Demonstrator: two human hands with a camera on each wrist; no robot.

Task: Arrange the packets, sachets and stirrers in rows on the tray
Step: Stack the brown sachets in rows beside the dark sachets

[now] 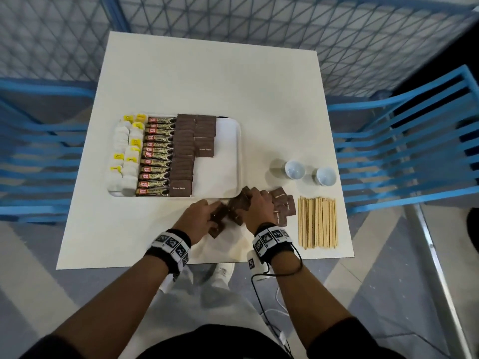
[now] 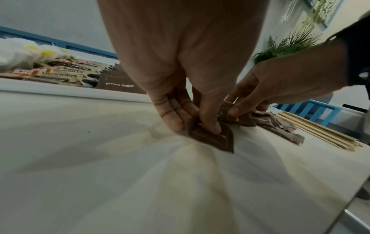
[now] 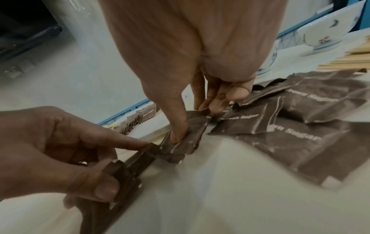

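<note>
On the white tray (image 1: 239, 156) lie rows of tea bags (image 1: 124, 156), coffee granule sticks (image 1: 156, 156) and brown sugar sachets (image 1: 184, 156), with a shorter second sachet row (image 1: 205, 136). In front of the tray, my left hand (image 1: 211, 216) grips a small stack of brown sachets (image 3: 124, 171) between thumb and fingers, edge down on the table. My right hand (image 1: 252, 200) pinches another brown sachet (image 3: 188, 142) next to that stack. More loose sachets (image 1: 283, 207) lie in a heap to the right. Wooden stirrers (image 1: 317, 222) lie side by side beyond them.
Two white cups (image 1: 295, 169) (image 1: 326, 176) stand right of the tray, behind the stirrers. The tray's right third (image 1: 225, 164) is bare. Blue slatted chairs (image 1: 404, 151) (image 1: 39, 151) flank the white table (image 1: 207, 81); a mesh fence runs behind it.
</note>
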